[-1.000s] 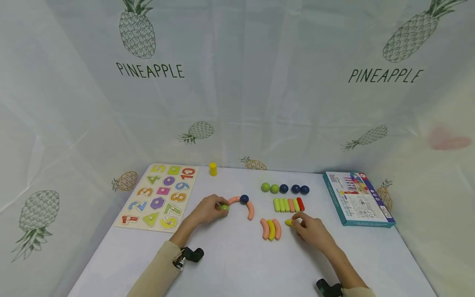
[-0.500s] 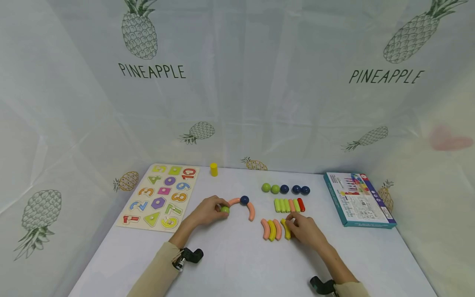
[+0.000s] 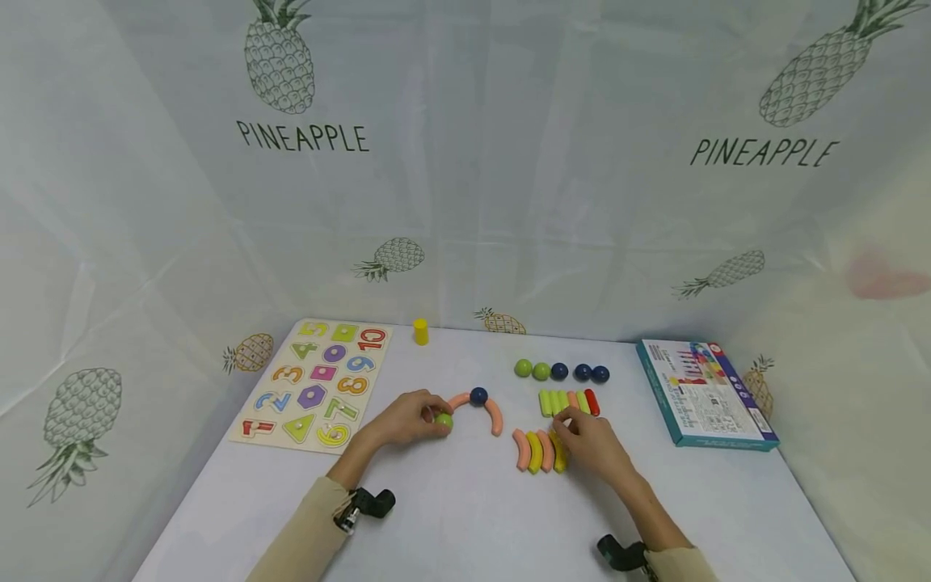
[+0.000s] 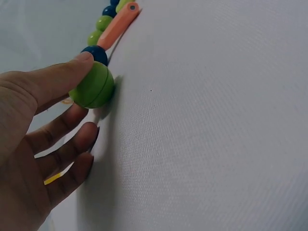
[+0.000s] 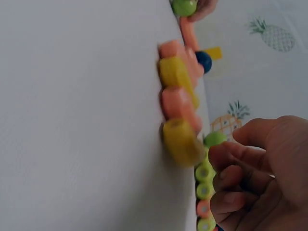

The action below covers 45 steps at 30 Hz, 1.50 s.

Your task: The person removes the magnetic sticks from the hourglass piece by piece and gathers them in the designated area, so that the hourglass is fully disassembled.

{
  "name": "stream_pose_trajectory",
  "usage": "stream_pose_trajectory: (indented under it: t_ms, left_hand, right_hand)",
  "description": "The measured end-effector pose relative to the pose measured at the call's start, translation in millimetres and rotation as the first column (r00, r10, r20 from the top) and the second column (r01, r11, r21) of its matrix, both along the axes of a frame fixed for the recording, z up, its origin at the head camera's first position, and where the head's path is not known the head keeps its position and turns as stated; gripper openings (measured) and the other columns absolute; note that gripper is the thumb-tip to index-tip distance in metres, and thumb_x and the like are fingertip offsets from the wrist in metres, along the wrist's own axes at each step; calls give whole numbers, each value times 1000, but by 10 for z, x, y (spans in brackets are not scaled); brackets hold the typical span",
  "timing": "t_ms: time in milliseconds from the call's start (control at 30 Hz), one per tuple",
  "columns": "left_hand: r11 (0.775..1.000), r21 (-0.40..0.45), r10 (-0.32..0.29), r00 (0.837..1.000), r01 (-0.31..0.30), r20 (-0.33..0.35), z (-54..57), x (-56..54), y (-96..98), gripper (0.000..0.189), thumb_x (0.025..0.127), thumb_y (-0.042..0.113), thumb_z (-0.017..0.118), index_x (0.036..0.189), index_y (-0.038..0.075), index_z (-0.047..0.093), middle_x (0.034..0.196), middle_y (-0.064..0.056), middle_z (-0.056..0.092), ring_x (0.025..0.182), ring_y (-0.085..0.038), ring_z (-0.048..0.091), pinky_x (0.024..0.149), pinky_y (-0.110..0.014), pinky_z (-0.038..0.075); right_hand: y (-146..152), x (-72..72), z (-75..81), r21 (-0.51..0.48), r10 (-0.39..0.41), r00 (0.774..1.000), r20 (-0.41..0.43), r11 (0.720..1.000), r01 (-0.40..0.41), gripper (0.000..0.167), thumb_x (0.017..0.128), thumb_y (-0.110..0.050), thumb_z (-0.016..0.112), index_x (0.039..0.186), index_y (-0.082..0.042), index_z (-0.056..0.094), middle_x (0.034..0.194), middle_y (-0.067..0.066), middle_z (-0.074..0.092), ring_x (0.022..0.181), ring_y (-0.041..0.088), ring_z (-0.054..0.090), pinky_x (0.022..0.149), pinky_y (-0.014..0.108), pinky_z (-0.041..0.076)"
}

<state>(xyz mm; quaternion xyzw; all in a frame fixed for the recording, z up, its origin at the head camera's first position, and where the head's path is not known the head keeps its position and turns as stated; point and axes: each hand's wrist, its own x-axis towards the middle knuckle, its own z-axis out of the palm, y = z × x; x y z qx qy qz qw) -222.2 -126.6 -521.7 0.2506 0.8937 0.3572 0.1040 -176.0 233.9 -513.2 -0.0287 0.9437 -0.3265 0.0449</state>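
Observation:
My left hand pinches a green ball between thumb and fingers, low over the white table. The ball is at the left end of an arc of two pink curved sticks and a dark blue ball. My right hand is just above a yellow curved stick. In the right wrist view its fingers are loosely bent, apart from the stick, and hold nothing. That stick lies at the right end of a row of alternating pink and yellow curved sticks.
Behind the right hand lie short straight sticks, mostly green, and a line of green and blue balls. A number puzzle board is at left, a yellow cylinder at the back, and a flat box at right.
My right hand has turned the yellow curved stick, set it against the right end of the row and let go of it. The left hand has kept its pinch on the green ball.

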Motion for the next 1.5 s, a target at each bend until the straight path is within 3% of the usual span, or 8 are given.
stream_pose_trajectory:
  t_ms: [200, 367, 533, 667, 833, 1067, 1200, 1500]
  left_hand:
    - [997, -17, 76, 996, -77, -47, -22, 19, 1, 31, 87, 30, 80, 116, 20, 74, 93, 10, 63, 82, -10, 56, 72, -27, 47]
    - [990, -31, 134, 989, -135, -56, -3, 57, 51, 30, 89, 34, 77, 113, 17, 75, 89, 10, 65, 78, -8, 57, 69, -28, 47]
    - [997, 6, 71, 997, -71, -13, 28, 113, 126, 27, 97, 29, 69, 117, 11, 74, 98, 5, 73, 87, -8, 66, 79, -31, 53]
    - [999, -11, 51, 997, -52, -63, 20, 109, 158, 23, 97, 23, 68, 116, 12, 74, 97, 5, 73, 86, -9, 65, 78, -32, 52]
    - [988, -84, 117, 980, -132, -161, -19, 62, 144, 21, 92, 24, 75, 112, 19, 76, 97, 4, 64, 85, -11, 57, 72, -32, 47]
    - [990, -51, 122, 971, -135, -205, -48, 1, 156, 23, 87, 23, 80, 109, 18, 77, 120, -4, 67, 110, -24, 63, 89, -44, 52]
    - [984, -64, 145, 962, -164, -231, -51, -8, 151, 25, 87, 27, 81, 110, 18, 77, 120, -4, 67, 101, -22, 66, 81, -41, 54]
    - [988, -86, 116, 980, -131, -161, -47, 42, 76, 26, 84, 37, 82, 107, 26, 76, 114, 2, 64, 85, -13, 56, 71, -31, 47]
  right_hand:
    - [-326, -50, 128, -61, 79, 996, -28, 995, -81, 14, 99, -26, 65, 107, -17, 71, 70, -3, 58, 56, 14, 51, 48, 25, 40]
    - [-667, -106, 215, -57, 199, 977, -79, 977, -204, 11, 99, -25, 65, 106, -18, 70, 77, -6, 64, 63, 10, 54, 55, 25, 45]
    - [-991, -165, 170, -22, 374, 924, -78, 926, -377, 20, 97, -25, 68, 112, -12, 70, 86, -5, 66, 73, 9, 57, 64, 26, 48]
    - [-1167, -192, 92, 18, 432, 900, -57, 902, -432, 32, 92, -26, 74, 119, -10, 70, 92, -3, 68, 79, 10, 59, 69, 29, 50]
    - [-1298, -225, 5, 79, 441, 894, -74, 897, -436, 37, 89, -31, 78, 120, -12, 69, 95, -2, 67, 83, 10, 60, 73, 31, 50]
    - [-1338, -237, -18, 65, 414, 906, -84, 910, -410, 29, 87, -31, 79, 109, -15, 70, 85, -7, 63, 76, 8, 57, 68, 28, 49]
    - [-1310, -234, -1, 31, 421, 904, -71, 907, -420, 26, 86, -31, 80, 105, -15, 70, 84, -9, 63, 76, 7, 57, 69, 28, 49]
    - [-997, -517, 213, -33, 262, 959, -109, 963, -267, 34, 90, -29, 76, 121, -15, 68, 105, -2, 69, 86, 17, 61, 73, 35, 52]
